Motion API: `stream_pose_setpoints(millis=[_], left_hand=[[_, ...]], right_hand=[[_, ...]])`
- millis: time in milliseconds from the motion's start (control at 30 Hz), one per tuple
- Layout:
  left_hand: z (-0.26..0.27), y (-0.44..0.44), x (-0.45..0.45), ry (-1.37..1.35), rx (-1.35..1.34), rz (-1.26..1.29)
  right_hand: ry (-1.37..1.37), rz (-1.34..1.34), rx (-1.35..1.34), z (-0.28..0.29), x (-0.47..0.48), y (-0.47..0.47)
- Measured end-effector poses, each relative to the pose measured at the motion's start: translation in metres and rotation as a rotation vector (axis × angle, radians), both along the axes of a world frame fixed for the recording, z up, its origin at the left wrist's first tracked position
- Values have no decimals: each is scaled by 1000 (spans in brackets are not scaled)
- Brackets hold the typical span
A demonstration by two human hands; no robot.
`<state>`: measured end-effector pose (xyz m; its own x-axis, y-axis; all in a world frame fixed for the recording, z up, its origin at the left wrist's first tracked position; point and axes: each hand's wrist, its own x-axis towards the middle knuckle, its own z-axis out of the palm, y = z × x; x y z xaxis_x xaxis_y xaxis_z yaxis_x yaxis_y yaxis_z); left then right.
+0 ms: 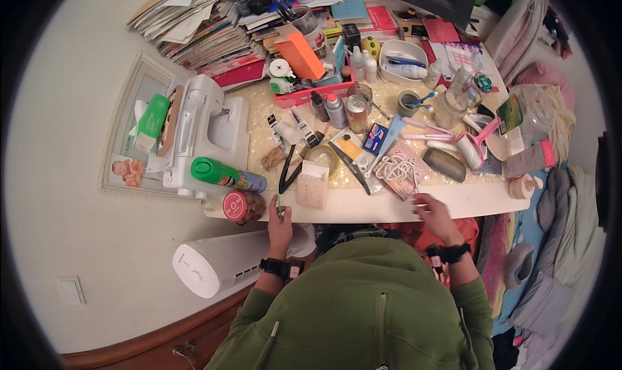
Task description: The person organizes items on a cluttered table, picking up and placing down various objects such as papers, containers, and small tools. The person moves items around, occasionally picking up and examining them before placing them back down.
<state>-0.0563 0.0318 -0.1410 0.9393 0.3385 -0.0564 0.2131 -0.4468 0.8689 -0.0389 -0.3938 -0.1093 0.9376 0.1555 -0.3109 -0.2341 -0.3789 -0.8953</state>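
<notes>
Near the front edge of the white table [369,205], my left hand [280,228] pinches a thin green stick [279,204] that points away from me. A jar with a red lid [236,205] stands to its left, and a small pale carton [312,187] is to its right. My right hand [436,218] hovers around the table's front edge with its fingers apart and nothing plainly in them. Just beyond its fingertips, a coiled white cable [396,170] lies on a pink booklet [422,168]; whether they touch is unclear.
A sewing machine [194,132] and a green spray can [228,174] stand at the left. A roll of tape [324,159], a pink lint roller [470,149] and a red organizer box [299,98] crowd the tabletop. Paper stacks [194,34] rise behind. Below the table is a white appliance [214,265].
</notes>
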Motion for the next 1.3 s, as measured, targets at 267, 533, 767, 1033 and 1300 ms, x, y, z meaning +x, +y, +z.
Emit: stream_pose_setpoints(millis=[267,533,767,1033,1300], left_hand=[[-38,5,27,39,-263,-59],[-38,21,28,124,-322,-275],[-21,27,46,222,-392,-393],[-3,10,65,114,-145,-647],[113,-2,94,-53,-464,-846]], right_hand=[[382,385,141,-31,87,158],[606,397,159,-60,112,226],[284,406,-77,10,117,173],[-26,226,-188,120,93,118],[-14,83,48,142,66,132]])
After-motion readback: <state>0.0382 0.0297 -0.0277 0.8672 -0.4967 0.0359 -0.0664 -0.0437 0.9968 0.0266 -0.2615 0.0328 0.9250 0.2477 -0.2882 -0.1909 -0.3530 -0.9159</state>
